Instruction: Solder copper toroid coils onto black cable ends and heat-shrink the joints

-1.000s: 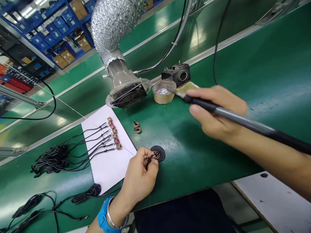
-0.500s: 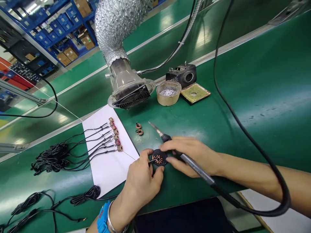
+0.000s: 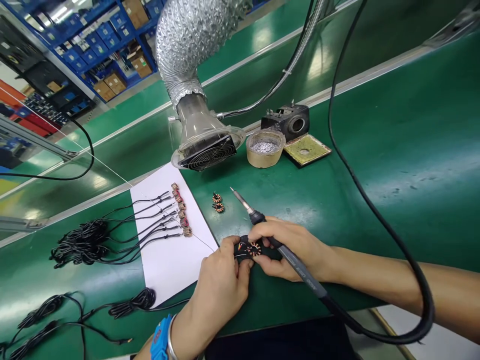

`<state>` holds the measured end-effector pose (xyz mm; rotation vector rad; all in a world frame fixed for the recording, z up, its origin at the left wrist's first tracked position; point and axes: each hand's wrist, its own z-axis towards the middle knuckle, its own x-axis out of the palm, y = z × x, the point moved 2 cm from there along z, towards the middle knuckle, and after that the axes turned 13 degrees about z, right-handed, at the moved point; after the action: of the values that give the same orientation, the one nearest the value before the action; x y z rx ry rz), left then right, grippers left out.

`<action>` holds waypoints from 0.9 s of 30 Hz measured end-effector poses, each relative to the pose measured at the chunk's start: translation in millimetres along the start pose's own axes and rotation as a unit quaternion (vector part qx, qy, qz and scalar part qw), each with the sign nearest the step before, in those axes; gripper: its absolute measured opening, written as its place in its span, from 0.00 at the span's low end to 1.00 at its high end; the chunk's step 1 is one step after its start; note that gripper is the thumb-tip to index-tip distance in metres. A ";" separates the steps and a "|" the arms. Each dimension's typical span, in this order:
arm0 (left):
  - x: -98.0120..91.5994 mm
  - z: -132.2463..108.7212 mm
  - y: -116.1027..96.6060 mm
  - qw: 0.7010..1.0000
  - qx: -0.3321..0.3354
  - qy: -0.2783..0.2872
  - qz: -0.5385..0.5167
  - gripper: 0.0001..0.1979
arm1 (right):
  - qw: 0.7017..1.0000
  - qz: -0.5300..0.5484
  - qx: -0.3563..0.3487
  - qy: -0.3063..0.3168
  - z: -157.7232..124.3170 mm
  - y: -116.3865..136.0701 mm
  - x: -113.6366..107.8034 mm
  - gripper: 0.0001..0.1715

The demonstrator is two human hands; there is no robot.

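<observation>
Copper wire wound on a small ring core makes up the coil [image 3: 254, 248], which sits on a black disc [image 3: 243, 250] just below the middle of the frame, on the green bench [image 3: 375, 150]. It looks light and stiff, but the thin winding and its short leads would likely bend or scrape if squeezed; the outer rim, pinched from both sides, seems the safest place to take hold. Being so small, it could easily slip from the fingertips.

At lower centre, the left hand [image 3: 221, 285] is curled, its thumb and fingertips closed against the left edge of the disc and coil. The right hand [image 3: 296, 247] comes in from the right with fingers bent: it grips the soldering iron [image 3: 285, 252] across the palm while its fingertips press the coil's right side. The iron's tip [image 3: 238, 197] points up and left, clear of the coil.

Two more coils [image 3: 217, 202] lie above, near the white sheet [image 3: 168, 250] carrying black leads [image 3: 150, 220] at centre left. A solder pot [image 3: 265, 147] and the fan hood [image 3: 208, 150] stand in the upper middle.
</observation>
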<state>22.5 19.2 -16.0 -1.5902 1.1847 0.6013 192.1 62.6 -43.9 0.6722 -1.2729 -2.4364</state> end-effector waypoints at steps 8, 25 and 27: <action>-22.2 -10.3 3.8 0.967 0.016 0.020 -0.255 0.13 | 0.994 0.073 0.076 -0.001 18.8 11.8 -5.3 0.31; -30.5 -6.9 14.4 0.972 -0.006 -0.050 -0.228 0.11 | 0.942 0.248 0.223 0.021 32.8 10.5 -1.5 0.14; -29.8 -6.8 13.9 0.976 0.000 -0.053 -0.211 0.10 | 0.947 0.225 0.228 0.025 31.9 12.1 -3.5 0.16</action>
<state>-2.8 24.8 5.3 -1.7217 0.7345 0.4007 178.6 79.4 -17.1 0.4763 -1.7643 -1.7641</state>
